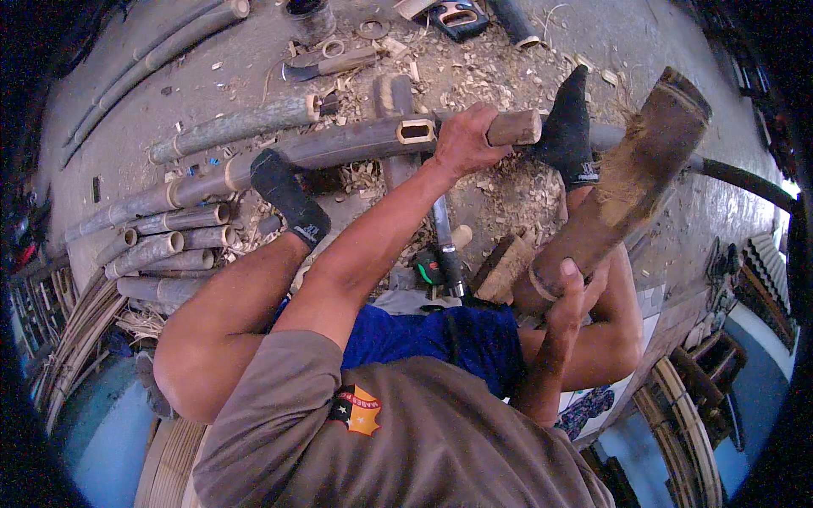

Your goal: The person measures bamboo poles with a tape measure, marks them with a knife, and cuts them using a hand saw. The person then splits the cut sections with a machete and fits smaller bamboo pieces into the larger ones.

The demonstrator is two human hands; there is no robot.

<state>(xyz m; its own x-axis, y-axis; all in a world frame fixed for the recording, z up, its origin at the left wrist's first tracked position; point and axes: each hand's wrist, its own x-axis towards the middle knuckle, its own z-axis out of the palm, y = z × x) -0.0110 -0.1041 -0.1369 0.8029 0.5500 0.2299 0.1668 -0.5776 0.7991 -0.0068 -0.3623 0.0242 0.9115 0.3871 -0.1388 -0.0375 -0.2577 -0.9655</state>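
Note:
My left hand [467,140] is closed around a round wooden handle [518,128] whose pale end sticks out to the right; whatever lies at its other end is hidden. It rests over a long dark bamboo pole [313,152], just right of a rectangular hole [415,131] with pale cut edges. At the right, my right hand [580,292] grips the lower end of a thick brown club [584,237], tilted up to the right, with frayed fibres along its middle. My socked feet, one [286,195] left and one [567,127] right, are beside the pole.
Wood chips [491,203] litter the floor. Cut bamboo lengths [174,241] are stacked at left. A curved-blade knife [334,64], a handsaw [458,19] and another bamboo piece [246,127] lie beyond the pole. A black-handled metal tool [449,254] lies between my legs, beside a wood block [506,267].

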